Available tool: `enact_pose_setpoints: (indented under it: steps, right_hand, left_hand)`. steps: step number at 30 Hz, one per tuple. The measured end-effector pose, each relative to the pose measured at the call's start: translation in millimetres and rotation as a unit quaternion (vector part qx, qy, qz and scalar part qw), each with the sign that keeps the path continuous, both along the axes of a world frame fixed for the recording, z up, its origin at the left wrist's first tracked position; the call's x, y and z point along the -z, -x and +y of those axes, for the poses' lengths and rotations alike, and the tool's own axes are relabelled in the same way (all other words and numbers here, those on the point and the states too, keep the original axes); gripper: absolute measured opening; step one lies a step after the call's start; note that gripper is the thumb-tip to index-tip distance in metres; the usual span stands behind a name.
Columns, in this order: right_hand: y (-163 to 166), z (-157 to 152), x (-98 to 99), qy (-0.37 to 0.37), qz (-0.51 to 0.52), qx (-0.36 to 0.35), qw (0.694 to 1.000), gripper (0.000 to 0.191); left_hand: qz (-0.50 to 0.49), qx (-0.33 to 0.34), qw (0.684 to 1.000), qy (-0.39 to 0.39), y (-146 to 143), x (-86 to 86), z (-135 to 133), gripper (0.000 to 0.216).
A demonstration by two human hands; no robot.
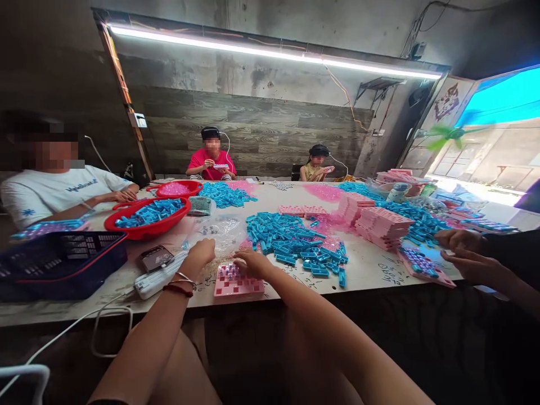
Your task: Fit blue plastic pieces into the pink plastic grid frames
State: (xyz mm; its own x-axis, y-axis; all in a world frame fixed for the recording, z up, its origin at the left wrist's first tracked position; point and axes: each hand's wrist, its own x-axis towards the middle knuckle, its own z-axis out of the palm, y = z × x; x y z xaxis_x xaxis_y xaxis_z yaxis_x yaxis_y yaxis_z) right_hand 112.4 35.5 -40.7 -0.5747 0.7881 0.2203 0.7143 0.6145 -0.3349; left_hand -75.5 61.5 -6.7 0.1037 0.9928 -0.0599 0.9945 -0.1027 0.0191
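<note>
At the near edge of the tabletop (366, 265), head view: we have the pink holed board (236, 287) lying flat, long axis seemingly left–right, along the edge. Right hand (253, 263): fingers loosely bent over its far right part. Left hand (203, 251): fingers curled beside the clear bag (228, 229). Grip on anything, we can't tell. White surface, scribbled, teal pieces (278, 233) heaped. Behind, wood-look wall (270, 126), lit tube light (253, 49).
</note>
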Motion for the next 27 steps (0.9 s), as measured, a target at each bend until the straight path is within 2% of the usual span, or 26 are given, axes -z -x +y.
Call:
enact_pose_setpoints:
  steps: [3,9,17,22,27]
  right_hand:
    - [14.7,-0.2,7.9,-0.031,-0.045,-0.019,0.998,0.041]
    - [16.5,3.6,8.8,-0.024,-0.093,-0.049,0.994,0.042]
    - [16.1,3.8,0.6,-0.010,-0.075,0.030,0.997,0.058]
    - [17.6,6.6,-2.5,-0.001,-0.070,0.024,0.997,0.048]
    - [14.0,10.2,-0.5,0.010,-0.033,0.086,0.996,0.025]
  left_hand:
    - [0.015,-0.031,0.999,0.012,2.1,4.3,0.3,0.027]
    - [0.000,-0.024,0.999,-0.031,-8.3,2.9,1.6,0.024]
    - [-0.056,0.017,0.991,-0.117,-23.7,-2.7,4.0,0.033]
    - [-0.070,0.030,0.995,-0.068,-25.2,2.6,4.4,0.025]
    - [-0.074,0.047,0.996,0.011,-21.8,8.6,2.2,0.016]
